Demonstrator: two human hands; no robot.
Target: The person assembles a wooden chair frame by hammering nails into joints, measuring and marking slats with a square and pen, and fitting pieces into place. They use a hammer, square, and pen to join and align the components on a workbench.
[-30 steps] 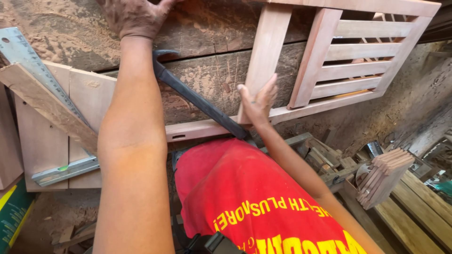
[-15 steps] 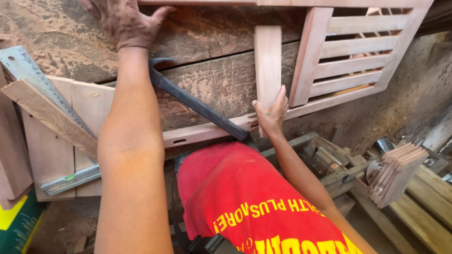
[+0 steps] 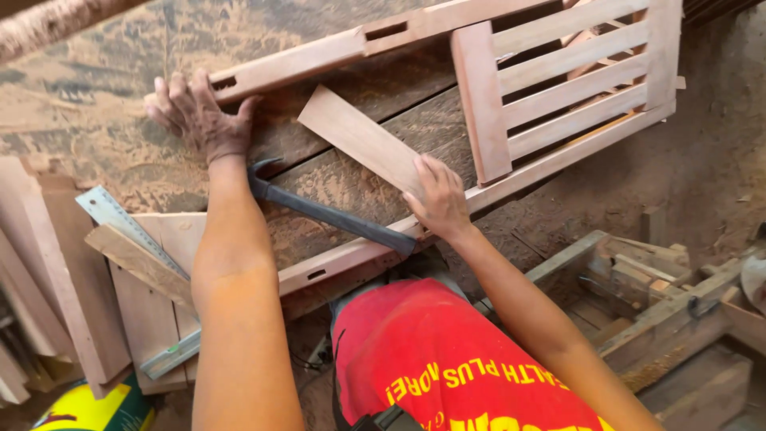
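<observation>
Slat [image 3: 363,137], a short flat board of pale reddish wood, was seen lying loose and askew inside the wooden frame [image 3: 558,96], its upper end pointing toward the top rail [image 3: 311,60] and its lower end under the right hand [image 3: 439,199] at the bottom rail [image 3: 351,257]. The right hand was laid flat on that lower end, fingers spread and pressing rather than gripping. The left hand [image 3: 199,120] was pressed open-palmed, fingers wide, against the left end of the top rail, beside an open mortise. A dark claw hammer [image 3: 327,214] was left lying across the frame's open bay, just left of the slat, its handle end close to the right hand. Fixed slats were already seated at the frame's right end. A metal ruler [image 3: 128,227] lay outside the frame, to its lower left, on loose boards.

Several risks could be judged. The tilted slat might be forced in crooked, so that a tenon could split or a mortise edge be bruised. The unclamped rails might be spread apart by the left hand's push, loosening the seated slats. The hammer might be knocked off the bench by the forearm, and fingers could be pinched between slat and rail.
</observation>
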